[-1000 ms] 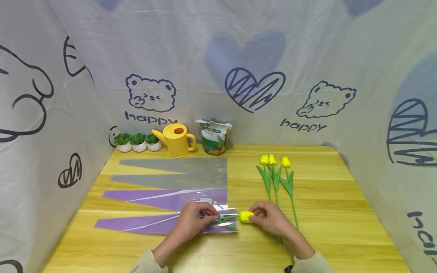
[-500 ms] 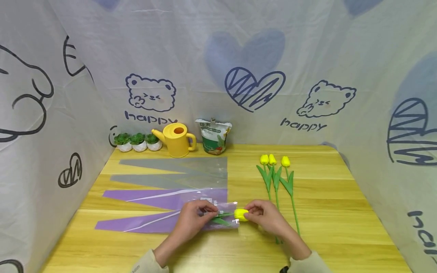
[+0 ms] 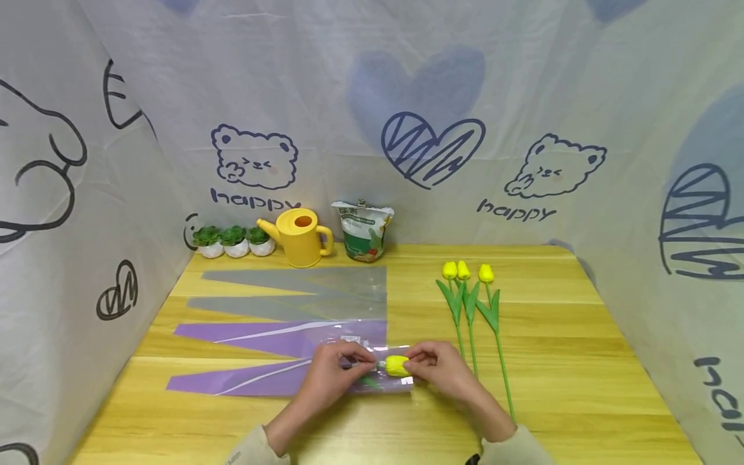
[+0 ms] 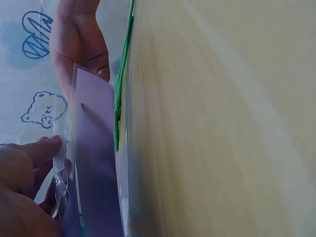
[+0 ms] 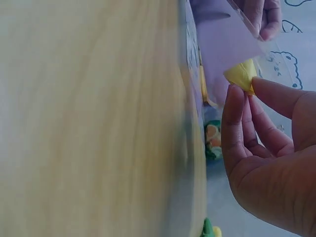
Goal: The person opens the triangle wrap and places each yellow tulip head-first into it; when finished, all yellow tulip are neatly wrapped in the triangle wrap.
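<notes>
Pinching yellow artificial tulip head (image 3: 397, 365) with right hand (image 3: 443, 371); left hand (image 3: 332, 373) fingers gripping clear-and-purple plastic sleeve (image 3: 290, 378) mouth.

Bright, even light with soft shadows; both wrist views blur the tabletop (image 4: 222, 123) heavily.

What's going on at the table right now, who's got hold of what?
A person is sliding a yellow tulip stem-first into a purple sleeve. The left hand holds the sleeve's open end, and the right hand pinches the flower head at the mouth; the stem and leaves show inside the clear front. Three more tulips lie on the table to the right. Another purple sleeve and two grey ones lie further back.
</notes>
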Motion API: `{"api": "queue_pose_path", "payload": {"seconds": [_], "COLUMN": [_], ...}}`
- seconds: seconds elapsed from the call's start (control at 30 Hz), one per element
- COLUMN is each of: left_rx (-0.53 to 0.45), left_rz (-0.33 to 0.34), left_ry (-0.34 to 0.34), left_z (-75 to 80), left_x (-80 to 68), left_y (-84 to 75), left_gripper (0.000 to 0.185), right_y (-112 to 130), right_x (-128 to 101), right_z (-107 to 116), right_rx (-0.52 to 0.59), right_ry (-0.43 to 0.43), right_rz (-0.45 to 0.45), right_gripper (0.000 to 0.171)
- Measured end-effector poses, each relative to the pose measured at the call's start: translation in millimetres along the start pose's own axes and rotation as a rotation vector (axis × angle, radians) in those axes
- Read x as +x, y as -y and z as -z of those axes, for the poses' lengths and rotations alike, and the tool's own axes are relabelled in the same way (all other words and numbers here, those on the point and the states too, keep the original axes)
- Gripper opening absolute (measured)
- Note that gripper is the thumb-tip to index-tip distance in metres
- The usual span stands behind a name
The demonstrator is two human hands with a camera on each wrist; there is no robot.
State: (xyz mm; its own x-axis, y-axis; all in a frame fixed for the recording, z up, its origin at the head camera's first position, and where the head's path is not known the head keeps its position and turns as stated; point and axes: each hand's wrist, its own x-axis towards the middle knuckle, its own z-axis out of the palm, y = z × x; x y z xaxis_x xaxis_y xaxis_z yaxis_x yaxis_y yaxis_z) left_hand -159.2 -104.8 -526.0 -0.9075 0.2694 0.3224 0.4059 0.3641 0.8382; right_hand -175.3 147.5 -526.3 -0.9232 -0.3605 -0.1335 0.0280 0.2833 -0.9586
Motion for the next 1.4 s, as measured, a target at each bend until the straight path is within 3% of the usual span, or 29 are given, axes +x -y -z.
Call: {"api": "queue_pose_path", "payload": {"seconds": [0.57,0.77,1.1,1.4], "left_rx": [-0.005,0.017,0.322,0.265], "left_rz": [-0.023,-0.016,0.02,0.045], "left_ry": [0.032,0.053,0.106,0.073], "left_z": [-7.7,-4.2,21.7,22.1], "left_x": [1.7,0.8,-10.1,-9.3], "left_y": [-1.7,-2.4,-0.6,-0.3], "left_gripper": [0.013,0.014,0.022,0.016], "right_y": [-3,-2,-1,3], "right_x": [4,4,3,3], "right_z": [-14,-15,-14,-13], "right_rx": [0.234,0.23,0.213,0.149], "right_ry": [0.052,0.022,0.011,-0.015], "right_rz": [-0.043,-0.038,-0.038,-0.026], "right_gripper": [0.024,0.022,0.021,0.02]}}
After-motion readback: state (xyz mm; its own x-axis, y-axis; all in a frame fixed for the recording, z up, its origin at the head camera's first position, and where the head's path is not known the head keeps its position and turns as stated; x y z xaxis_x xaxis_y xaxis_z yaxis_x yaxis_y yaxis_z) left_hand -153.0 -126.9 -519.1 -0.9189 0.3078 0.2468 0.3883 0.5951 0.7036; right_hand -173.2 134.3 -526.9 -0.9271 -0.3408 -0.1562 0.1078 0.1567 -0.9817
